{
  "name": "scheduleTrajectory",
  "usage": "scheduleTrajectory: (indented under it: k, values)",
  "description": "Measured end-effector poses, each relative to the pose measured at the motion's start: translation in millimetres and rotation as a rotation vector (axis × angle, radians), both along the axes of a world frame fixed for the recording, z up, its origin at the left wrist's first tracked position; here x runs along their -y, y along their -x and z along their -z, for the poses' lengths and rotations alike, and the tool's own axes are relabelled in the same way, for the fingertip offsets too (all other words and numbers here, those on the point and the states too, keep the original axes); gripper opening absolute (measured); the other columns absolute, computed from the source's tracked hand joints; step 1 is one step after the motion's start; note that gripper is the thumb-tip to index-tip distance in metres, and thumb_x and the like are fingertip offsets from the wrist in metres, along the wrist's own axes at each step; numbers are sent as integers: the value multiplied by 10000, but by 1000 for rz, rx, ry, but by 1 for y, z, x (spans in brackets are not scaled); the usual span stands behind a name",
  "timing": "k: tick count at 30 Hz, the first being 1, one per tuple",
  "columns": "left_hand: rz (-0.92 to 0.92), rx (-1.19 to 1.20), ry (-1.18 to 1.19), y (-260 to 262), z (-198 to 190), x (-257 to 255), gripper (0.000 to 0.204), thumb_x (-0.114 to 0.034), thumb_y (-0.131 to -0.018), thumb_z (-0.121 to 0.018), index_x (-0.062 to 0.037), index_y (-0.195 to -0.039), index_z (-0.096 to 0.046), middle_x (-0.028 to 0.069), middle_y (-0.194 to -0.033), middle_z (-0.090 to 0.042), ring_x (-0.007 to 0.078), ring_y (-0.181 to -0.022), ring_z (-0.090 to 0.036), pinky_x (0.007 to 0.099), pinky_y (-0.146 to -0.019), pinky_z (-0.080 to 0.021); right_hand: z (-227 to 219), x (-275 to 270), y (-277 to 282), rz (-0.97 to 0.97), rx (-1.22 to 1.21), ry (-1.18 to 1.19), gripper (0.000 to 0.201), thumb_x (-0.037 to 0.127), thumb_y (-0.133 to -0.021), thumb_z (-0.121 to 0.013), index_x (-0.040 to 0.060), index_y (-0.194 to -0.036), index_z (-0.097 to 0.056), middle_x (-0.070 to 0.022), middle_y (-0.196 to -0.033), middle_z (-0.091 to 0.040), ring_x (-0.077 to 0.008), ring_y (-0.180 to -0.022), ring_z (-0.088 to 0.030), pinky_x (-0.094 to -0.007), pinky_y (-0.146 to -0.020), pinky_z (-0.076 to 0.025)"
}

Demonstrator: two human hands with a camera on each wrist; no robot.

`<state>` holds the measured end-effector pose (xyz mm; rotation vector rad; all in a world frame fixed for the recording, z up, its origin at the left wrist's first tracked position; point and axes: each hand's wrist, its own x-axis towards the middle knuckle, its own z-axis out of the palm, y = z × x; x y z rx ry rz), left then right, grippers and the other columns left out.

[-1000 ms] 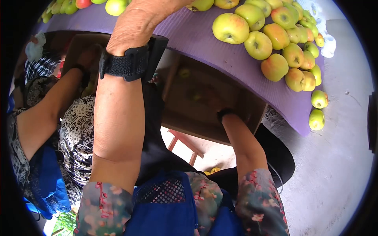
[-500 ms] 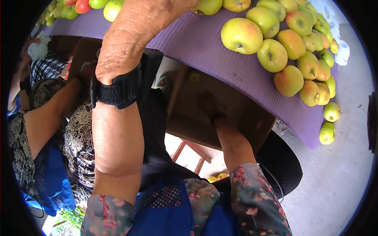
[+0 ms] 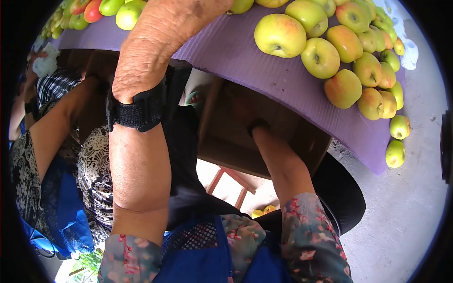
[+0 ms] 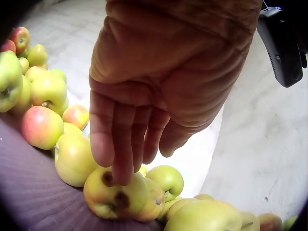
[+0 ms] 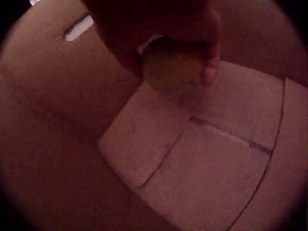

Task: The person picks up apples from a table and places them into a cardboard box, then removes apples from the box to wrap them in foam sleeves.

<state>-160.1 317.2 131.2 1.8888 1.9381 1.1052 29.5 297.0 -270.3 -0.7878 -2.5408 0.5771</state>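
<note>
My left hand (image 4: 163,72) reaches over the purple tabletop, its fingers extended downward in the left wrist view. Its fingertips are right at a yellow-green apple (image 4: 109,196) that has two dark brown spots. More yellow-green and blushed apples lie around it. Below the table edge, my right hand (image 5: 154,21) is inside a cardboard box (image 3: 229,153). In the dim right wrist view it grips an apple (image 5: 172,72), thumb and fingers on either side, above the box's flapped bottom.
Many apples (image 3: 343,89) sit along the purple tabletop (image 3: 226,61), two near its right corner. At left, another person's arm (image 3: 59,129) reaches under the table. Below the box are a reddish wooden stool (image 3: 231,174) and a few apples (image 3: 263,211). A pale wall (image 3: 406,203) stands at right.
My right forearm has shifted left and deeper into the box. An apple seen earlier in the box no longer shows. The left arm has moved only slightly; the other person's arm has shifted.
</note>
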Motion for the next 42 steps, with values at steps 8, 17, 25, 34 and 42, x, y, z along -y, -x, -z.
scheduleTrajectory:
  k: [8, 17, 25, 34, 42]
  values:
    - [-45, -11, -35, -14, -5, 10, 200, -132, -894, -595, 55, -848, -650, 57, -630, -577, 111, -604, -519, 295, -570, -433, -1, -17, 11, -136, 486, 171, 539, 111, -780, -632, 9, -1296, -512, -264, -1260, -554, -419, -1166, -529, -485, -1026, -417]
    - [-22, -2, -32, -8, -2, 6, 215, -145, -896, -588, 53, -842, -654, 46, -620, -578, 101, -598, -523, 284, -561, -431, 19, 11, -20, 60, 328, 295, 775, 140, -740, -699, 116, -1440, -365, -207, -1408, -450, -398, -1277, -450, -473, -1085, -390]
    - [34, 32, -9, 5, 1, -2, 247, -170, -890, -591, 68, -867, -652, 97, -654, -612, 141, -632, -577, 305, -601, -468, 24, 22, -33, -62, 137, 953, 847, 124, -811, -658, 92, -1526, -204, -152, -1529, -325, -266, -1436, -279, -374, -1162, -283]
    - [82, 35, -37, 6, -6, 4, 259, -181, -877, -592, 68, -872, -666, 110, -669, -632, 163, -643, -604, 318, -607, -481, 52, 45, -30, -58, -30, 1123, 935, 101, -777, -636, 164, -1553, -117, -201, -1430, -432, -331, -1349, -412, -396, -1135, -334]
    - [69, 51, -7, 5, -2, -1, 246, -171, -873, -591, 62, -854, -668, 105, -671, -636, 149, -625, -595, 301, -600, -474, 51, 42, -7, 53, 138, 1029, 927, 131, -726, -658, 131, -1531, -200, -243, -1374, -494, -387, -1298, -462, -423, -1095, -388]
